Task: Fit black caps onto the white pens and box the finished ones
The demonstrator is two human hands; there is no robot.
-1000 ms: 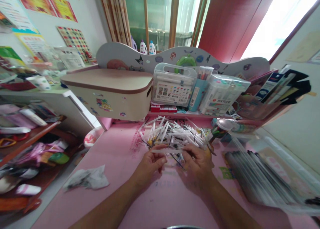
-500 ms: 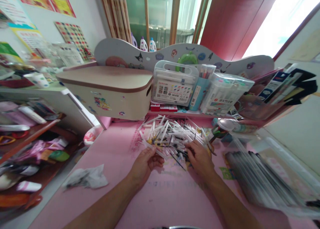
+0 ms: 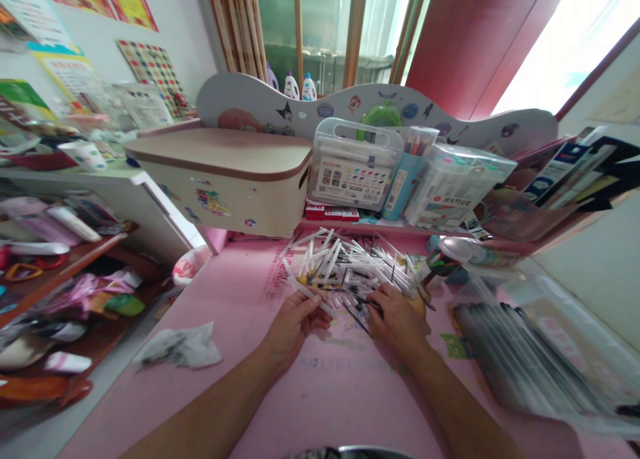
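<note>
My left hand (image 3: 299,320) is closed, with a thin white plastic tube (image 3: 299,284) pinched between thumb and fingers; the tube slants up to the left. In front of both hands lies a loose pile of white tubes and thin black sticks (image 3: 345,262) on the pink tabletop (image 3: 320,405). My right hand (image 3: 397,319) is at the near right edge of this pile, its fingers curled together among the pieces. Whatever those fingertips grip is hidden. One thin black stick (image 3: 357,319) lies between the two hands.
At right stands a clear plastic bin (image 3: 540,359) holding long dark-and-clear pieces. A crumpled tissue (image 3: 183,345) lies at left. Behind the pile, a shelf carries a beige lidded box (image 3: 220,192), a clear marker case (image 3: 353,172) and a blue pencil holder (image 3: 400,185).
The view has shifted slightly, moving the background to the right. My left hand still pinches the white tube. My right hand's fingers have drawn in a little at the pile.
</note>
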